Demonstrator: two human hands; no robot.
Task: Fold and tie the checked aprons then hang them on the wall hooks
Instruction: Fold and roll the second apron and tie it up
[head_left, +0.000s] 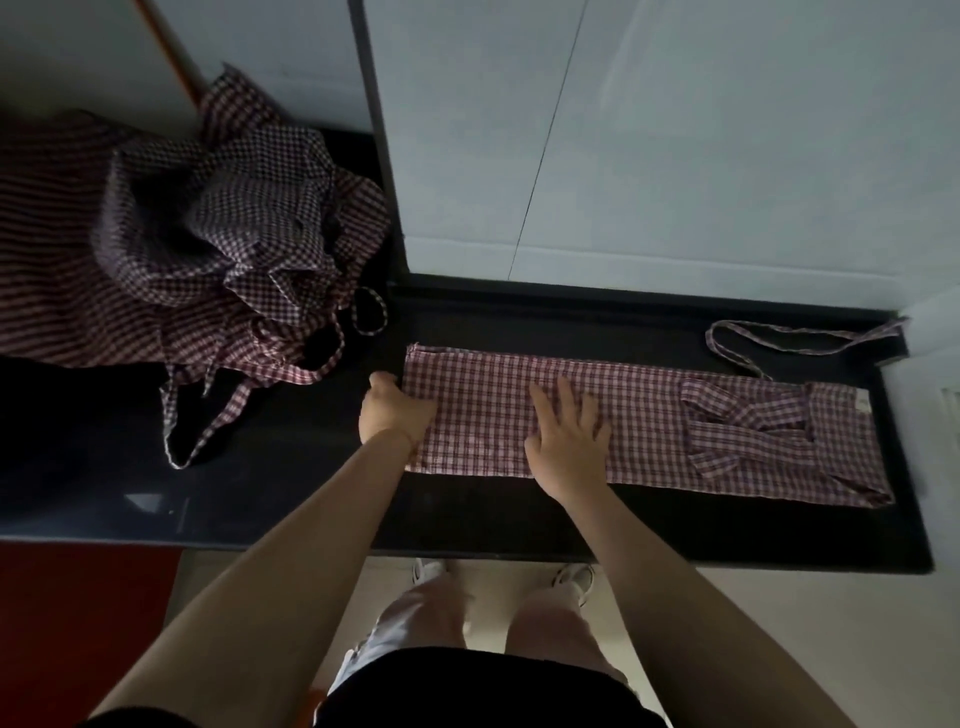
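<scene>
Looking down from head height, a person stands at a glossy black countertop set against a pale, smooth wall. A red-and-white checked apron, thin woven cloth folded into a long flat strip, lies along the counter from left to right. Its left hand curls over the strip's left end, fingers bent and gripping the cloth edge. The right hand lies flat on the middle of the strip, fingers spread wide and straight, pressing the fabric down. Toward the right end, flat checked ties lie crossed on top of the strip, and one narrow strap loops loosely over bare counter behind it, reaching the counter's far right corner. The strip's near edge runs roughly parallel to the counter's front edge, with a band of bare black surface between them. To the left, a crumpled heap of checked aprons sits rumpled against the wall, its straps trailing toward the left hand, with open counter in front of it.
</scene>
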